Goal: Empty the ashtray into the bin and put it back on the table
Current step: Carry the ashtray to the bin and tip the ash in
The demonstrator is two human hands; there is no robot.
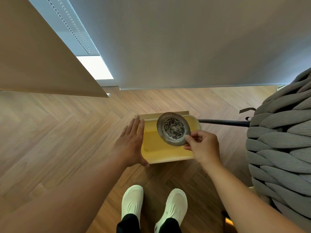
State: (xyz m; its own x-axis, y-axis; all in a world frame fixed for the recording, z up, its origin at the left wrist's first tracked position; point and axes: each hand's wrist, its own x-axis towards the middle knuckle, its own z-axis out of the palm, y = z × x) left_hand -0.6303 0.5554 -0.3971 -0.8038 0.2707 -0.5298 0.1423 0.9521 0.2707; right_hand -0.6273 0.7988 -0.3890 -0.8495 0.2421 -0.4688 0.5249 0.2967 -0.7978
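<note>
A round metal ashtray (173, 129) with dark ash in its middle hangs over an open wooden bin (159, 152) that stands on the floor. My right hand (202, 145) pinches the ashtray's near rim between thumb and fingers and holds it roughly level. My left hand (131, 145) lies flat with fingers together against the bin's left side. The inside of the bin looks yellow and bare, apart from a small dark speck near its left wall.
A herringbone wood floor (67, 140) surrounds the bin. A chunky grey knitted seat (282, 145) stands at the right, with a dark bar (223, 122) running from it behind the bin. My white shoes (154, 206) are just before the bin. Roller blinds (168, 47) hang beyond.
</note>
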